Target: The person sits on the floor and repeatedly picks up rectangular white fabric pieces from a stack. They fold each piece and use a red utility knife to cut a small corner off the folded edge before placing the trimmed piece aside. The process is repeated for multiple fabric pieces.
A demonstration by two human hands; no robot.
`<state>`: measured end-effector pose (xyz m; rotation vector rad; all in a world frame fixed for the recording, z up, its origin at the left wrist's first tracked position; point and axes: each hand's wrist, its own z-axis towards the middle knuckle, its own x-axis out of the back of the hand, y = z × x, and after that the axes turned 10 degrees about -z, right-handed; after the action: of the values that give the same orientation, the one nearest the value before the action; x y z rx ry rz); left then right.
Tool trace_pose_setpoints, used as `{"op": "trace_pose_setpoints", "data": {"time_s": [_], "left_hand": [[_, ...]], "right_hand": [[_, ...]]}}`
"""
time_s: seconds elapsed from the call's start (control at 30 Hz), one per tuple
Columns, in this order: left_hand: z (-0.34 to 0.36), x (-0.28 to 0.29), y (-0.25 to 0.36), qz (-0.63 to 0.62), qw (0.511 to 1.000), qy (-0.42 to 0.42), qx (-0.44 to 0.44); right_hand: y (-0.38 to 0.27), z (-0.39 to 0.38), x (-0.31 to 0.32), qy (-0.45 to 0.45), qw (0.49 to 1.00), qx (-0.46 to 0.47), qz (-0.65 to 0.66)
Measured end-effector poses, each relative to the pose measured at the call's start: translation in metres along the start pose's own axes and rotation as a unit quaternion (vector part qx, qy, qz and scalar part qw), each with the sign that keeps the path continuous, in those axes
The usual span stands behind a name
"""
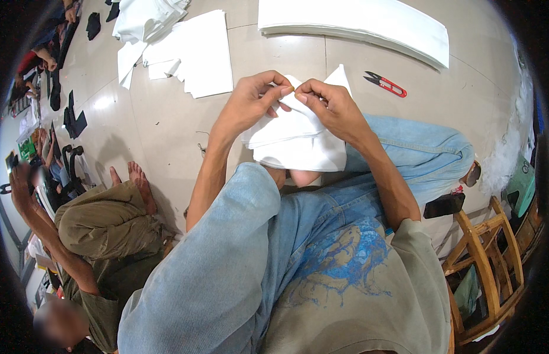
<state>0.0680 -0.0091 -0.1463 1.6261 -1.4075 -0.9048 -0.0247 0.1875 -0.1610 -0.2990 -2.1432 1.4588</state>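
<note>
Both of my hands meet over a piece of white fabric (304, 147) that lies in folds across my feet on the floor. My left hand (259, 100) pinches the fabric's upper edge between thumb and forefinger. Right beside it, my right hand (327, 103) pinches the same edge, the fingertips of both hands almost touching. One pointed corner of the fabric sticks up behind my right hand. Whether a thread runs between the fingertips is too small to tell. To the right lie thread snips (386, 84) with red handles and dark blades.
A long stack of white fabric (357, 23) lies ahead, and a looser white pile (203, 56) at the far left. A person in olive clothes (103, 221) sits at my left. A black phone (444, 205) and a wooden stool (484, 265) are at my right.
</note>
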Motion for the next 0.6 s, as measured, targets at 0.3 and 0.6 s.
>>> {"op": "trace_pose_setpoints", "data": {"time_s": [0.3,0.6], "left_hand": [[-0.004,-0.014,-0.007,-0.120,0.968,0.190,-0.112],[-0.040,0.020,-0.029,-0.131,0.879,0.440,-0.129]], "right_hand": [[-0.005,-0.005,0.000,0.002,1.000,0.008,0.009],[0.000,-0.023,-0.012,0.114,0.985,0.122,0.036]]}}
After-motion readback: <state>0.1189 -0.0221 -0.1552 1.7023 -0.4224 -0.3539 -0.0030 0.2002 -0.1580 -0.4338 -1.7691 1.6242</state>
